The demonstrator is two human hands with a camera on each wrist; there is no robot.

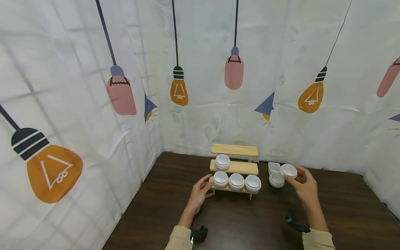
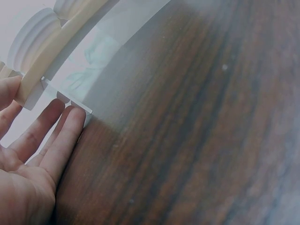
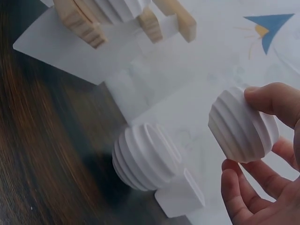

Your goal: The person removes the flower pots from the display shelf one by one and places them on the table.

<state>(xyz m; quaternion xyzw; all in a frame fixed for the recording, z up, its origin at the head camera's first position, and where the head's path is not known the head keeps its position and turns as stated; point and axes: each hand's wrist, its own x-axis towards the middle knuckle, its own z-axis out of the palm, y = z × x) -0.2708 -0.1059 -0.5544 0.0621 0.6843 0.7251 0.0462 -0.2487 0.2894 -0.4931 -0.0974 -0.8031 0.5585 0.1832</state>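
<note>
A wooden three-tier display stand (image 1: 239, 168) bears a white ribbed bowl (image 1: 222, 161) at the left of its middle tier. Three similar bowls (image 1: 236, 181) line the lowest tier. At the lower tier's left end, my left hand (image 1: 200, 191) holds the stand, its fingers by the clear side panel (image 2: 66, 96) in the left wrist view. To the right of the stand, my right hand (image 1: 304, 183) pinches another white ribbed bowl (image 3: 241, 124) between thumb and fingers, raised off the table. Below and left of it, one more ribbed bowl (image 1: 276, 180) sits on the table.
A small white square dish (image 1: 274, 167) stands right behind the bowl on the table. The dark wooden table (image 1: 250, 222) reaches back to a white curtain (image 1: 200, 128) printed with lamps. Another stretch of curtain hangs along the left side.
</note>
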